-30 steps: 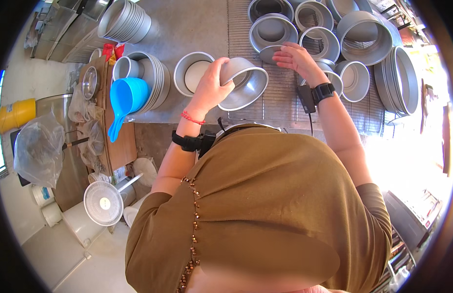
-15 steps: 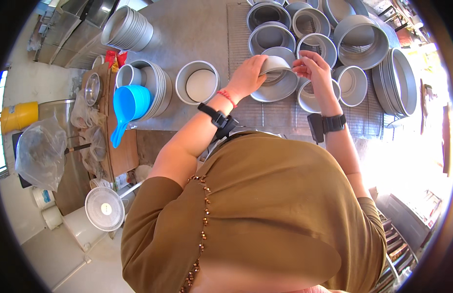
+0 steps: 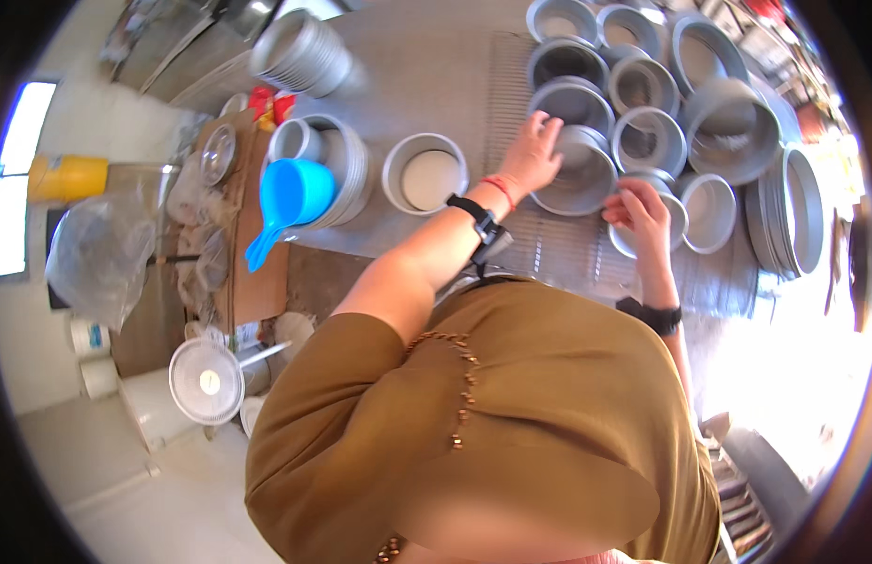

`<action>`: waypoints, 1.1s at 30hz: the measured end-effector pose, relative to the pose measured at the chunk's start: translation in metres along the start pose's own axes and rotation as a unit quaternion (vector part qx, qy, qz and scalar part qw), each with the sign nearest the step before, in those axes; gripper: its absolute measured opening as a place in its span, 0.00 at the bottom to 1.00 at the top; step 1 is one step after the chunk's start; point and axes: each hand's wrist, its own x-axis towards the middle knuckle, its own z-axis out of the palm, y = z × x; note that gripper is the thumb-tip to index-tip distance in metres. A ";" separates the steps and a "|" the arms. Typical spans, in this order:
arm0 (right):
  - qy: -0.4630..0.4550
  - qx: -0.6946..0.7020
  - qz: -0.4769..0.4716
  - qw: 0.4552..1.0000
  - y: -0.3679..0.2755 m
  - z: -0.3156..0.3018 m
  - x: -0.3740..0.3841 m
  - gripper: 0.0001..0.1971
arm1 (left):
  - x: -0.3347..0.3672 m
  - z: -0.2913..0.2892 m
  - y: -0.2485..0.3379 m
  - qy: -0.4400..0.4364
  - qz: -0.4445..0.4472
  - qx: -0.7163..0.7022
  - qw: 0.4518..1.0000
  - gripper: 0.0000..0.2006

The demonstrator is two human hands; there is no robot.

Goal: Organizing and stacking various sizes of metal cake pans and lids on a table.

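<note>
My left hand [image 3: 533, 158] is over the left rim of a round metal cake pan [image 3: 579, 177]. Its fingers are apart and I see nothing held in them. Beside that pan's right edge, my right hand [image 3: 641, 214] hovers with loosely bent, parted fingers and no visible object. Under the right hand is a smaller round pan [image 3: 678, 228], partly hidden by it. Another round pan [image 3: 710, 214] stands just to the right. Off to the left, a single pan [image 3: 424, 175] with a pale round bottom sits on the metal table.
Several round pans crowd the wire rack [image 3: 513, 85] at the far right. A nested stack of pans [image 3: 342, 179] with a blue scoop [image 3: 299, 191] on it stands left, and another stack [image 3: 304, 54] lies behind. A white fan [image 3: 206, 381] is at lower left.
My hands have moved apart and let go of the pale curved band they held at the near pan. The right hand has lowered toward me. The whole view has shifted, too.
</note>
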 end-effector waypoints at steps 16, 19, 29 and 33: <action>-0.068 -0.011 0.011 0.998 0.008 0.025 0.015 0.11 | -0.122 -0.139 -0.066 0.126 -0.350 0.285 0.883 0.21; -0.092 -0.017 0.012 0.996 0.008 0.036 0.016 0.11 | -0.152 -0.143 -0.091 0.053 -0.433 0.294 0.851 0.18; -0.266 -0.158 0.089 0.947 0.066 0.098 0.039 0.15 | -0.152 -0.128 -0.103 0.075 -0.505 0.234 0.827 0.18; -0.294 -0.244 0.051 0.923 0.086 0.135 0.051 0.20 | -0.152 -0.133 -0.095 0.018 -0.513 0.203 0.833 0.19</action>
